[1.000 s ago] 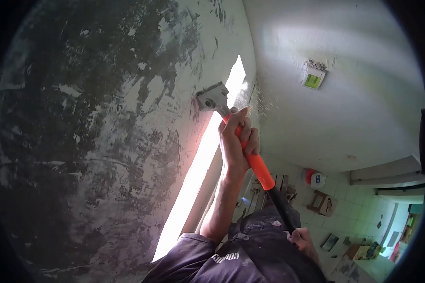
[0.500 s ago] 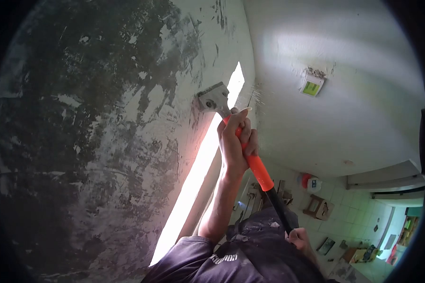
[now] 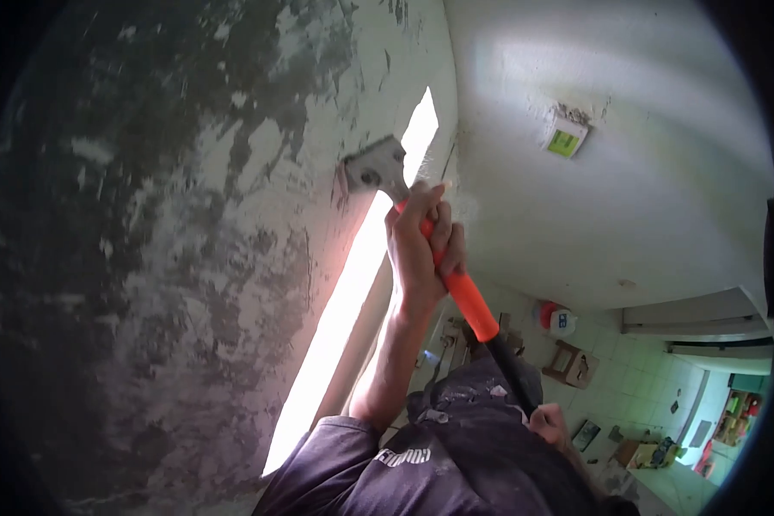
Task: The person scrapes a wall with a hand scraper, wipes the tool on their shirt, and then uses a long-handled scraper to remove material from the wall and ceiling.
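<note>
Scraper (image 3: pixel 375 168) — one; two closed grips: left hand (image 3: pixel 419 249) round orange handle (image 3: pixel 473 308), right hand (image 3: pixel 549 423) round black shaft (image 3: pixel 509 370).

1 line of pale lettering is printed across the dark T-shirt (image 3: pixel 482 447); its word is distorted by cloth and angle and cannot be read with certainty. Blue marking is borne by the white tub (image 3: pixel 562 322), too small to be made out.
</note>
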Action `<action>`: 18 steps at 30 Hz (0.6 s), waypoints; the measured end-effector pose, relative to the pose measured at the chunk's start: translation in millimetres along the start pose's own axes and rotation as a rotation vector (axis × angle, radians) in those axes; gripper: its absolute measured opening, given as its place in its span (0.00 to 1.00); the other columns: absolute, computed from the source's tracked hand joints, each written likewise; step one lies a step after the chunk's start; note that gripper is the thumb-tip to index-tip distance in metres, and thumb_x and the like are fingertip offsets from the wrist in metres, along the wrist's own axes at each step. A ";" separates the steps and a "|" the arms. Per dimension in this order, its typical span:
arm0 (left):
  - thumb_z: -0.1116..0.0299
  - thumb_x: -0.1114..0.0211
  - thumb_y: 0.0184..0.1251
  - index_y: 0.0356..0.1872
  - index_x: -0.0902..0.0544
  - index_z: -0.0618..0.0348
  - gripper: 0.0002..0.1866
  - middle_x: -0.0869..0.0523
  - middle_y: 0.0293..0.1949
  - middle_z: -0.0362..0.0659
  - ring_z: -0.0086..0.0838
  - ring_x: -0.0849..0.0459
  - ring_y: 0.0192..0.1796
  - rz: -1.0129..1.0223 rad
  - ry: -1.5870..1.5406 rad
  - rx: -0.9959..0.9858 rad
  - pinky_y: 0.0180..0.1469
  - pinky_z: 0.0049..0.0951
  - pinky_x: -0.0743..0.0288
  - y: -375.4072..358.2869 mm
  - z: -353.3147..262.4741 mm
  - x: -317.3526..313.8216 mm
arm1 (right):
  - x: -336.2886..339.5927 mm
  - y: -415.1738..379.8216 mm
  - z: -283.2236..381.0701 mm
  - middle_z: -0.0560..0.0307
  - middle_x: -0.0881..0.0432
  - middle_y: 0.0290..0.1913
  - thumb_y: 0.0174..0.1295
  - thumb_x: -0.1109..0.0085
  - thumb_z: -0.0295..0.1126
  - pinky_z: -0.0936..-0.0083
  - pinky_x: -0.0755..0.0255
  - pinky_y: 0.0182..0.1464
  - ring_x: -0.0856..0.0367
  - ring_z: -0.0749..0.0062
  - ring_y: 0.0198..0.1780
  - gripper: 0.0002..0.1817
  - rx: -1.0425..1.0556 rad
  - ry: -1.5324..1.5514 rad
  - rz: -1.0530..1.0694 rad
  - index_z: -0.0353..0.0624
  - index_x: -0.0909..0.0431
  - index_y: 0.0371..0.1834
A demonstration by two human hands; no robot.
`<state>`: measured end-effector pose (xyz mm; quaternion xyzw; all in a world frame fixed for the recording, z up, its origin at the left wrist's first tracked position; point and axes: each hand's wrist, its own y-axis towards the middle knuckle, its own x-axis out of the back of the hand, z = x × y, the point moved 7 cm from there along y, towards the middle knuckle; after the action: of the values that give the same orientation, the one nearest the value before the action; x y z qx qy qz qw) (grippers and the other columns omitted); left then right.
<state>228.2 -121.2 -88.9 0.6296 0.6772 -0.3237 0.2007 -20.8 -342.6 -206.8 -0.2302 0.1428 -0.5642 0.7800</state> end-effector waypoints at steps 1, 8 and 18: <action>0.67 0.47 0.70 0.21 0.38 0.48 0.16 0.42 0.11 0.32 0.21 0.45 0.06 -0.010 -0.002 -0.023 0.06 0.25 0.46 -1.3 1.0 1.0 | -4.0 -3.3 3.9 0.73 0.37 0.17 0.67 0.50 0.62 0.78 0.49 0.26 0.39 0.87 0.25 0.33 -0.032 0.087 0.022 0.44 0.33 0.16; 0.65 0.45 0.70 0.22 0.38 0.47 0.16 0.42 0.11 0.31 0.20 0.45 0.07 -0.023 -0.013 -0.031 0.07 0.25 0.48 -24.2 2.4 9.2 | -3.9 -16.0 -16.1 0.73 0.37 0.18 0.68 0.51 0.60 0.78 0.49 0.27 0.40 0.87 0.25 0.32 -0.007 0.039 0.023 0.43 0.31 0.17; 0.67 0.47 0.70 0.22 0.38 0.47 0.15 0.42 0.12 0.31 0.20 0.45 0.07 0.041 0.049 -0.076 0.07 0.23 0.47 21.0 -7.9 -12.6 | -15.8 9.8 4.6 0.73 0.39 0.18 0.69 0.52 0.60 0.77 0.49 0.27 0.40 0.86 0.25 0.32 0.015 0.148 0.061 0.44 0.34 0.16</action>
<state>251.5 -124.9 -78.7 0.6430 0.6806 -0.2780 0.2145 -15.7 -324.2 -208.6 -0.1778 0.2026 -0.5567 0.7857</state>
